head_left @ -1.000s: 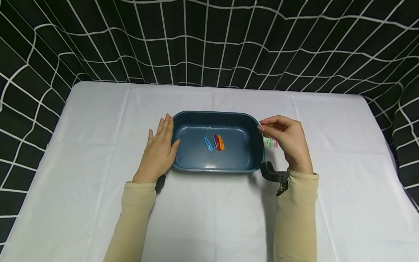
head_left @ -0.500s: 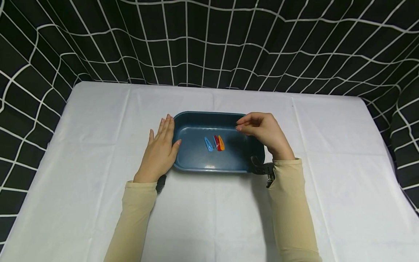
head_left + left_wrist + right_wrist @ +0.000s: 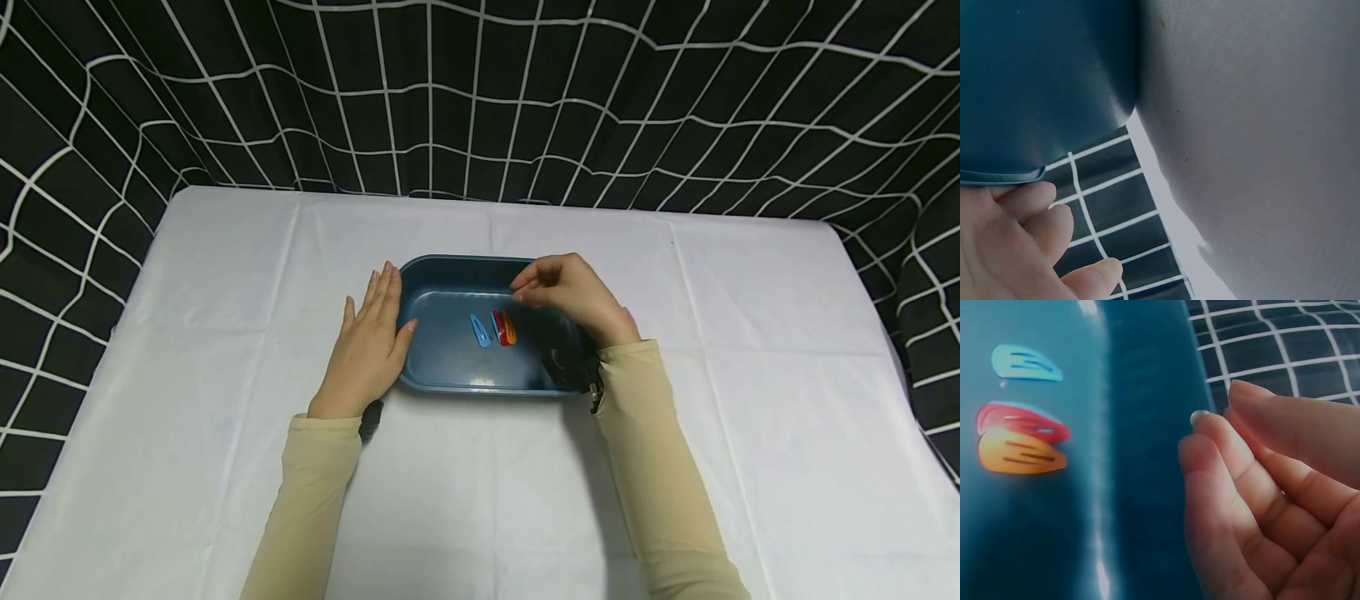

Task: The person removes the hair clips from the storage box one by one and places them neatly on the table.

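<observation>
Inside a dark blue plastic tray (image 3: 450,367) lie a blue snap hair clip (image 3: 480,330), a red one (image 3: 1019,422) and an orange one (image 3: 1019,453); a blue edge shows beneath the red. My left hand (image 3: 363,346) lies flat against the tray's left end, fingers straight and thumb over the rim. Above the right half of the tray hovers my right hand (image 3: 570,296), thumb and fingertips drawn together in a pinch. A small pale tip shows at the fingertips in the right wrist view, seemingly a hair clip mostly hidden by the fingers.
A white cloth (image 3: 225,375) covers the table under the tray. Just past my right wrist a bit of a pink clip (image 3: 628,315) peeks out, outside the tray. Black cloth with white netting (image 3: 480,100) walls the back and sides.
My right hand has moved left from beyond the tray's right rim to over its inside, its pinch kept. The clips in the tray and my left hand stay as they were.
</observation>
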`<state>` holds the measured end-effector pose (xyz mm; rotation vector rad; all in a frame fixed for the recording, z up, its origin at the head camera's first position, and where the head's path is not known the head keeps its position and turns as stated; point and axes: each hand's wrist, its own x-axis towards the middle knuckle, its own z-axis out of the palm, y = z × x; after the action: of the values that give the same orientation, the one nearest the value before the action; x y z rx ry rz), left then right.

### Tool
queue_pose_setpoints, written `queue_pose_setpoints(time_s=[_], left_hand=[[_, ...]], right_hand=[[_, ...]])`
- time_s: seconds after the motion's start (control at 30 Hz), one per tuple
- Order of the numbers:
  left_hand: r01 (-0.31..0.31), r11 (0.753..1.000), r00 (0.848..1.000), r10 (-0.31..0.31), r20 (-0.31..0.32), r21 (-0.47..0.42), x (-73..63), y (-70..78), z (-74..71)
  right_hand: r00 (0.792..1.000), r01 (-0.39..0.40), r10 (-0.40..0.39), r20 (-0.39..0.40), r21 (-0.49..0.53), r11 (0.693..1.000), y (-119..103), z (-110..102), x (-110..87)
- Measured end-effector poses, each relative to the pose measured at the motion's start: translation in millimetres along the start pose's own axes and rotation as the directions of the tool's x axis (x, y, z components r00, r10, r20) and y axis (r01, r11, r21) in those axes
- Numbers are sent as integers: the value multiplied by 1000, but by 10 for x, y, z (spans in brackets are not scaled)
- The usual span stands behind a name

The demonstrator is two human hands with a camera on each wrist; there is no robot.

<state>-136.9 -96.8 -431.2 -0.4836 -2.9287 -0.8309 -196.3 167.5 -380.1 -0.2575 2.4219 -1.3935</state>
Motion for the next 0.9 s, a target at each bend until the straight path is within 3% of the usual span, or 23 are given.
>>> queue_pose_setpoints(time_s=[0.17,0.5,0.9], left_hand=[[-3,1000,1000,3,-2,-2,7,11,8],[-6,1000,1000,6,-6,-4,16,37,5],[6,1000,1000,-5,4,-5,6,27,9]], right_hand=[[999,-20,20,34,-3,1000,77,6,55],[997,-65,72,37,-166,984,115,35,79],[981,-140,159,108,-168,976,209,106,131]])
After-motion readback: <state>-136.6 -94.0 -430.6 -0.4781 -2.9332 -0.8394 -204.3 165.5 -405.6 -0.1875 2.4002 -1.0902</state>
